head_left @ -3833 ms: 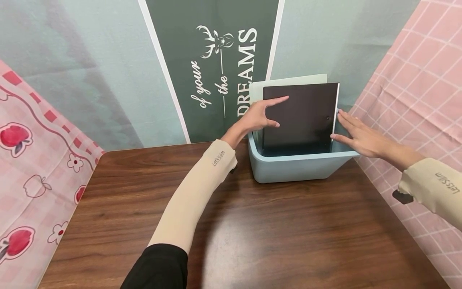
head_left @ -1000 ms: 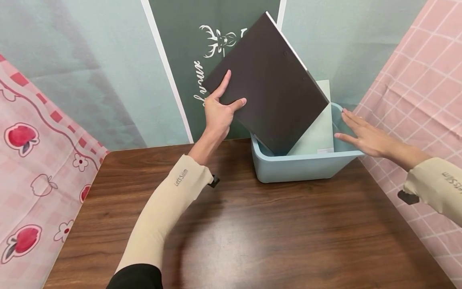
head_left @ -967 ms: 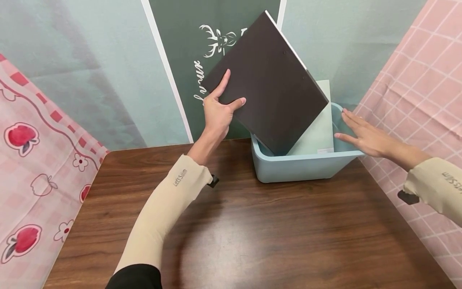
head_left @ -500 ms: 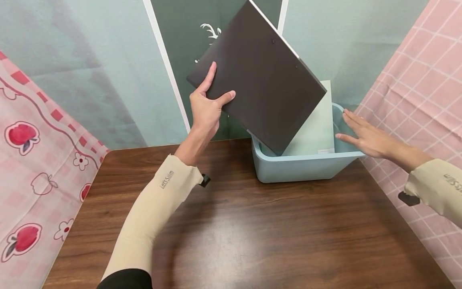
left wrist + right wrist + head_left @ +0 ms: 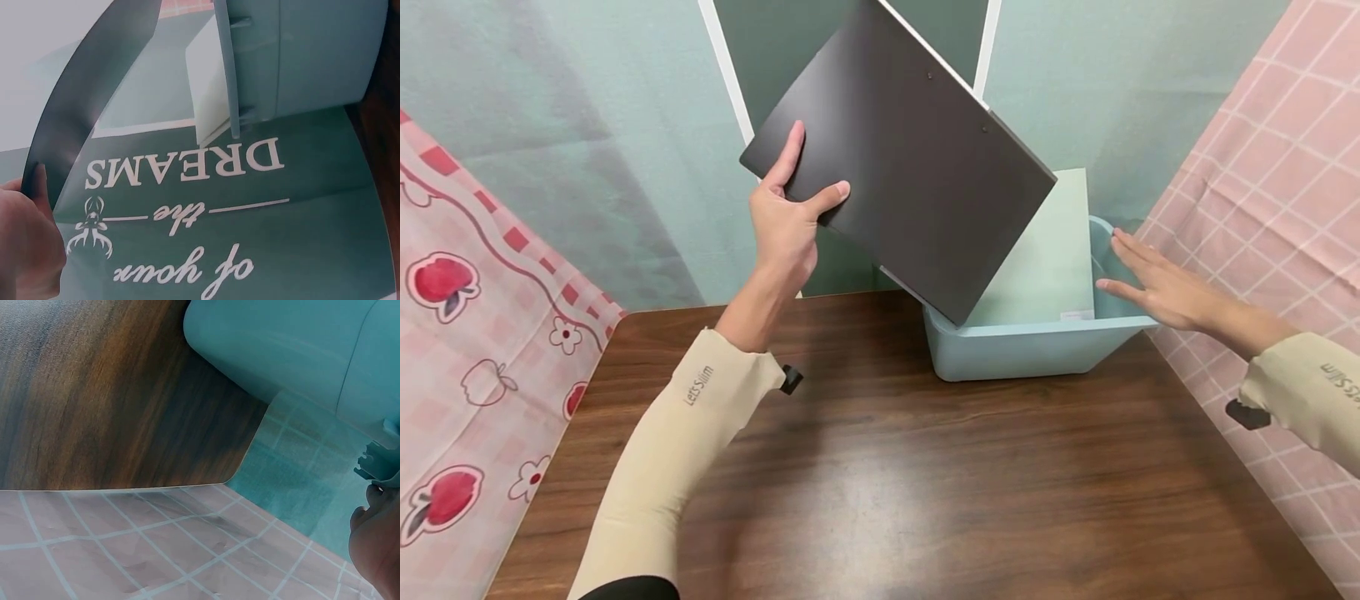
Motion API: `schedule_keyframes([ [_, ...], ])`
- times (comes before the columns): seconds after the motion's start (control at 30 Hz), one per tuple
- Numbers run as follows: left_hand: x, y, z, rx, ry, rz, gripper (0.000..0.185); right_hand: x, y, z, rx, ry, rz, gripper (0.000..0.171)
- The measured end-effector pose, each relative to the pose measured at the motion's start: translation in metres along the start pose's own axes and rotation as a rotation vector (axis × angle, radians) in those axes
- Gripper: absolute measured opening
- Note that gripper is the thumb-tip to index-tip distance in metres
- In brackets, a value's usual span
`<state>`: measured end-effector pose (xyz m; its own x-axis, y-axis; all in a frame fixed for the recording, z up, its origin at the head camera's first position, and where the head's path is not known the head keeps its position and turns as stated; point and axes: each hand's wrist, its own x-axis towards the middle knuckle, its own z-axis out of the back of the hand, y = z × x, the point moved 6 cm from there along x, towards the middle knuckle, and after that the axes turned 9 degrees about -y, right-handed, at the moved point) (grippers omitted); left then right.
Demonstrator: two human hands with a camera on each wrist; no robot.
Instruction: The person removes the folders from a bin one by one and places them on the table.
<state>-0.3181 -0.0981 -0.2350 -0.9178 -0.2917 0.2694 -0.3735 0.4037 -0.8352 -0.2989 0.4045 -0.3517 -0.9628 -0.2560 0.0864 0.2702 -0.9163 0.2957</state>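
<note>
My left hand grips the lower left edge of a dark brown board, thumb on its face, and holds it tilted in the air above the left end of a light blue plastic bin. In the left wrist view the board shows edge-on beside my thumb. A pale green sheet stands inside the bin. My right hand rests flat with straight fingers on the bin's right rim; in the right wrist view only the fingers show against the bin.
The bin stands at the back right of a dark wooden table. A green banner with white lettering hangs behind. Pink patterned cloth lines the left side and pink checked cloth the right.
My left hand has lifted the dark board up out of the bin and swung it leftward. The right hand has stayed on the bin's rim.
</note>
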Motion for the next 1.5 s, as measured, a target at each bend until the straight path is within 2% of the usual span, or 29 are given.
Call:
schedule_keyframes([
  [0.67,-0.002,-0.024,0.038,-0.087,0.041,0.188,0.091,-0.007,-0.002,0.002,0.005,-0.005,-0.003,0.086],
  [1.23,-0.008,-0.054,0.07,-0.068,0.127,0.214,0.09,-0.004,0.001,0.0,0.002,0.006,-0.01,0.086],
  [1.5,-0.007,-0.067,0.093,-0.107,0.149,0.27,0.089,-0.002,0.003,0.001,0.002,0.0,-0.004,0.087],
])
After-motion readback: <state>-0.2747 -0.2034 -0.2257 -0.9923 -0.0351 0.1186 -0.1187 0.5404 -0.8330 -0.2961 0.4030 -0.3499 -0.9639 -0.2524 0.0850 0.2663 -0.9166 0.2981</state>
